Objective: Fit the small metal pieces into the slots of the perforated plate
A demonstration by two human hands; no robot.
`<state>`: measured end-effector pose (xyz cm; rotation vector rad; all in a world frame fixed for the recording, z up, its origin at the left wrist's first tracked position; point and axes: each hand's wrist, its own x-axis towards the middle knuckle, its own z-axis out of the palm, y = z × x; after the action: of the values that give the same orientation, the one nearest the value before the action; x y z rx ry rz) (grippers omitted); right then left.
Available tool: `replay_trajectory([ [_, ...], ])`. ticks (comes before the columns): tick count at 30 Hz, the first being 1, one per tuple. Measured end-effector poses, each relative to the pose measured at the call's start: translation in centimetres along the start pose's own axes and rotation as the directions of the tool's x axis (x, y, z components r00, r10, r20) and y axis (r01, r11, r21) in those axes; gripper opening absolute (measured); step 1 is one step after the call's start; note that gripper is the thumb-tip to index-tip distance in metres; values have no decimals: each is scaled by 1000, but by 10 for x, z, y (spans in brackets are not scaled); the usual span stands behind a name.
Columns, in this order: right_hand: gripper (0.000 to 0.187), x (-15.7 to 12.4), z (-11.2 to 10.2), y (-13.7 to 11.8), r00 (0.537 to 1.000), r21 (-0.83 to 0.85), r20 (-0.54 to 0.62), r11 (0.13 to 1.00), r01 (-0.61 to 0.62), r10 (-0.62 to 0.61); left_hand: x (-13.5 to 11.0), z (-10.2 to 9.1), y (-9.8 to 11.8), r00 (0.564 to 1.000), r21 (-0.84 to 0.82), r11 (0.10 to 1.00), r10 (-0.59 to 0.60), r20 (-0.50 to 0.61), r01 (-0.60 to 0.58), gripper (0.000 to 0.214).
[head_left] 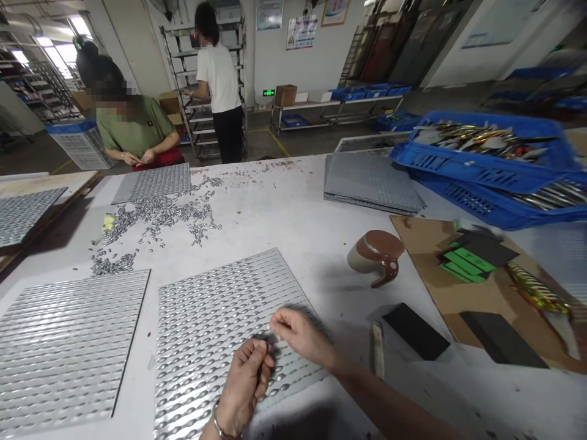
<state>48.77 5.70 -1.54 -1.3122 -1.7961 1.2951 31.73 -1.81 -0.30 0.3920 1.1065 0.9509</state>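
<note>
Over the studded sheet (276,286), keep your left hand (246,374) and right hand (300,336) low — both grips pressed together, contents unclear.

Right half of white table (284,214): brown-and-grey mug (376,250), handle toward near side. Right of it, brown cardboard sheet (419,256) bearing green-and-black blocks (472,260); striped gold-green fish-shaped piece (541,293) farther right. Dark flat block (416,331) left of the sheet's near part; just left of that, narrow pale object (378,351), identity unclear. Far right: upper blue basket (468,170), filled with shiny pieces, stacked on lower blue basket (472,198). Far left: person in green top (137,125); beyond, person in white top (219,79) standing at metal rack (177,61). Far wall: posters (301,32).
</note>
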Motion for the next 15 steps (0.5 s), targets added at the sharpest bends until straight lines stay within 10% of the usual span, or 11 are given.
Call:
replay_trajectory([
  [6, 21, 41, -2, 12, 998, -419, -58, 908, 6, -33, 0, -3, 0, 999, -17, 999, -49, -21, 49, 63],
  [15, 14, 39, 1, 1, 993, -415, -115, 907, -67, 21, 1, -4, 5, 993, -164, 983, -91, -71, 78, 65],
])
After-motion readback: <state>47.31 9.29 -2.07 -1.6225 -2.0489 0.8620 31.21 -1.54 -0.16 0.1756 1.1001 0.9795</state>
